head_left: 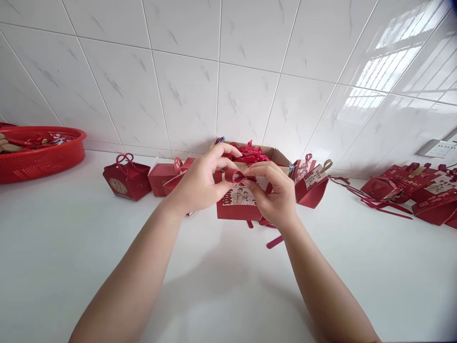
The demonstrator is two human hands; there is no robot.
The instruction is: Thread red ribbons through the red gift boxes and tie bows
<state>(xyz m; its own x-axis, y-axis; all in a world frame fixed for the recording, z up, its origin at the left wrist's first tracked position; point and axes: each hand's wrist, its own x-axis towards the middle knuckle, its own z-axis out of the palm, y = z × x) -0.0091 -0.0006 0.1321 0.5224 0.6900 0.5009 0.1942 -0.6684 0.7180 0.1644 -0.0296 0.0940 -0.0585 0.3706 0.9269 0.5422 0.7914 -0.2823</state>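
Note:
A dark red ribbon [235,175], looped like a bow, is pinched between both hands at the top of a red gift box [233,212]. The box stands on the white counter, and its front bears a printed couple and red characters. My left hand [205,178] is closed on the ribbon's left side, thumb against the loop. From the right, my right hand [273,193] pinches the ribbon near its knot and covers the box's right part. A ribbon end [274,242] lies on the counter below the box.
Behind the hands stands a cardboard box [280,157] with red ribbons. A red plastic basket [43,157] is at far left. Other red gift boxes [126,178] stand left and right [312,186], with loose ribbons [382,205] further right. A tiled wall [185,81] closes the back.

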